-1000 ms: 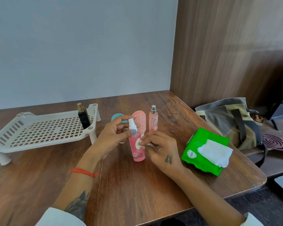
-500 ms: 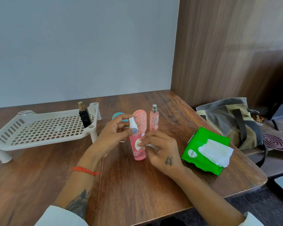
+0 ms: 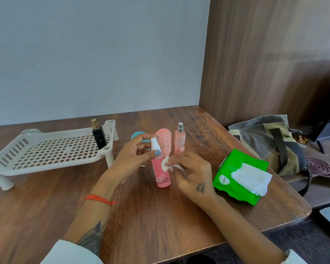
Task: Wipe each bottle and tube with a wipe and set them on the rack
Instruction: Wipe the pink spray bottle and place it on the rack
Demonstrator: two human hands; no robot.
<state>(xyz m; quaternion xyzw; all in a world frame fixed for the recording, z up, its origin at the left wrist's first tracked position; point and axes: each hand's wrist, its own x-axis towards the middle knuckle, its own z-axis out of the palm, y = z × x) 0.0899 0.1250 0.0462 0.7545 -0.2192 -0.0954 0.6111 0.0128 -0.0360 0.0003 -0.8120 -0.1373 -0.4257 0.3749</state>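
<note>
Wooden table (image 3: 160, 216) bare in front. White slotted rack (image 3: 51, 151) at left, black bottle (image 3: 99, 137) upright in its right corner. Green wipe pack (image 3: 234, 180) at right, loose sheet on top. Left hand (image 3: 130, 159) pinching white spray top of pink spray bottle (image 3: 161, 172), bottle upright on table. Right hand (image 3: 191, 172) pressing folded wipe (image 3: 165, 164) against bottle side. Behind: pink tube (image 3: 165, 138), slim pink bottle (image 3: 179, 139).
</note>
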